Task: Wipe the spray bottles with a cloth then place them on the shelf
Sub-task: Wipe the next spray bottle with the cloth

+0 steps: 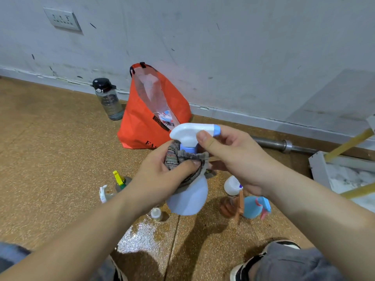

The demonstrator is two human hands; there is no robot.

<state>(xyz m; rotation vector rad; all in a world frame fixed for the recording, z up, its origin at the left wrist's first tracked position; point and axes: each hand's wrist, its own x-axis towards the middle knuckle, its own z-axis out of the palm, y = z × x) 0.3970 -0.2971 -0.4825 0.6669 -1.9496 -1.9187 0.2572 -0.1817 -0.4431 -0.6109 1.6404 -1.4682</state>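
Left hand [162,175]: grips cloth [176,157] round spray bottle [188,197] neck.
Right hand [233,157]: pinches its trigger head [190,132].
Risk: squeezing trigger, wetting floor [50,149].

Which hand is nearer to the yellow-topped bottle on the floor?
Left. The left hand, gripping the cloth, is above and right of the yellow-topped bottle; the right hand holds the spray head farther right.

Wall: scuffed white wall [223,47] is carrying a socket plate [63,19] upper left.
Floor: speckled tan floor [50,159] is glinting at a wet patch [142,238].
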